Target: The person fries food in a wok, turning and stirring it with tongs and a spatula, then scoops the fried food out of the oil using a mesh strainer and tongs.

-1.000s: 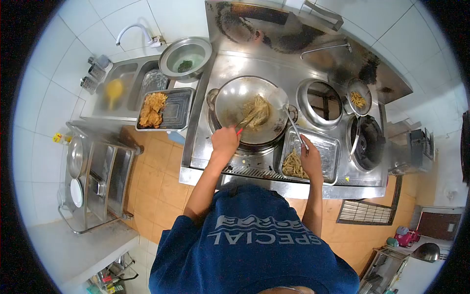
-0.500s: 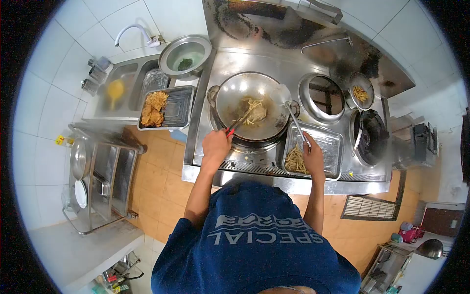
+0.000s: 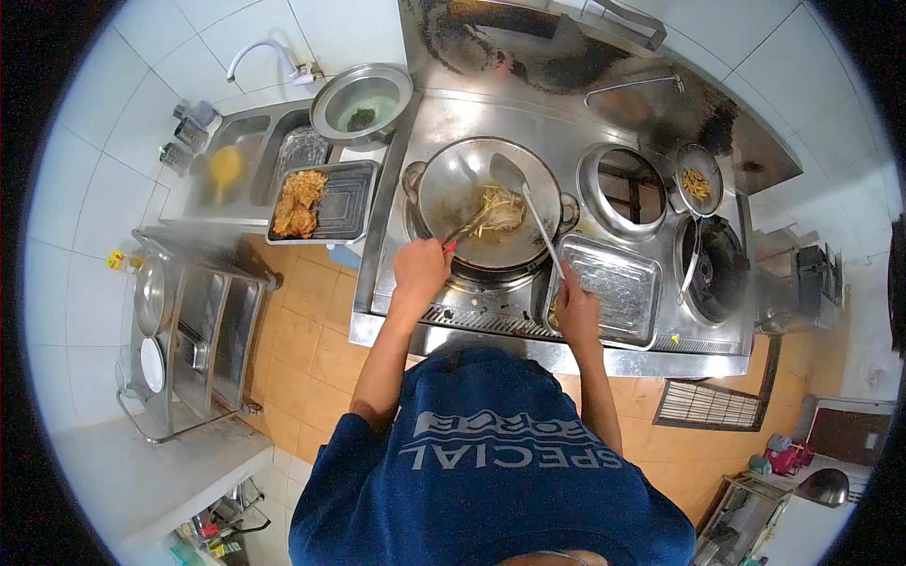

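My left hand (image 3: 422, 267) is closed round the red-handled tongs (image 3: 462, 233), whose tips reach into pale strips of food (image 3: 498, 209) in the wok (image 3: 448, 179). Closed on the long handle of a metal spatula (image 3: 541, 224), my right hand (image 3: 576, 309) is over the left part of a metal tray (image 3: 618, 288). The spatula's blade (image 3: 507, 173) is inside the wok, just above the food. My right hand hides most of the food at the tray's lower left.
Left of the stove, a tray (image 3: 344, 203) holds browned food beside the sink (image 3: 222, 170). A metal bowl (image 3: 361, 102) stands behind it. At the right, a strainer (image 3: 698, 184) holds fried pieces near a second burner opening (image 3: 623, 193).
The spatula blade has moved left, from the wok's right edge to above the food. My right hand has shifted left over the tray. The tongs remain in the food.
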Demonstrator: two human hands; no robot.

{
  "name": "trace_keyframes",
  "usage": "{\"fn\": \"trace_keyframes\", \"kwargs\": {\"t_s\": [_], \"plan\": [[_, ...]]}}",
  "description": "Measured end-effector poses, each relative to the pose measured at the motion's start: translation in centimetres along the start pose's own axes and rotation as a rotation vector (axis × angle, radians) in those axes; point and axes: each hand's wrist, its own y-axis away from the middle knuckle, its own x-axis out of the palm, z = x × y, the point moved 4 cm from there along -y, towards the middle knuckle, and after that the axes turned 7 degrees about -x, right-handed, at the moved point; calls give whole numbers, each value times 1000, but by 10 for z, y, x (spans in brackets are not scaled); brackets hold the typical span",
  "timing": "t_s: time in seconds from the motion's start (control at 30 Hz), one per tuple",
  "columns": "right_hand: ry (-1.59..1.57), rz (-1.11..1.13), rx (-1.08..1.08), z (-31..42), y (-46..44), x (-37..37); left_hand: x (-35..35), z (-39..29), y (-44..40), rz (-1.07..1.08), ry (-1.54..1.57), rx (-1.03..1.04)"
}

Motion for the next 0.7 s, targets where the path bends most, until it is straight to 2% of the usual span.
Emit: {"fn": "trace_keyframes", "kwargs": {"t_s": [0.07,0.2,0.27,0.4,0.5,0.7], "plan": [[44,-24,-89,0,5,10,-2,-4,-5,22,-46,26],[40,-66,-134,2,11,15,-11,-10,-6,-33,-57,68],[69,-51,-168,-1,17,23,-16,-13,-7,56,-98,24],[32,55,-68,7,20,25,-14,-13,-11,98,-130,-4],[-26,-36,-43,15,25,18,-10,-11,-10,99,-132,6],[-61,-3,-111,4,30,32,-13,-13,-11,119,-144,-21]]}}
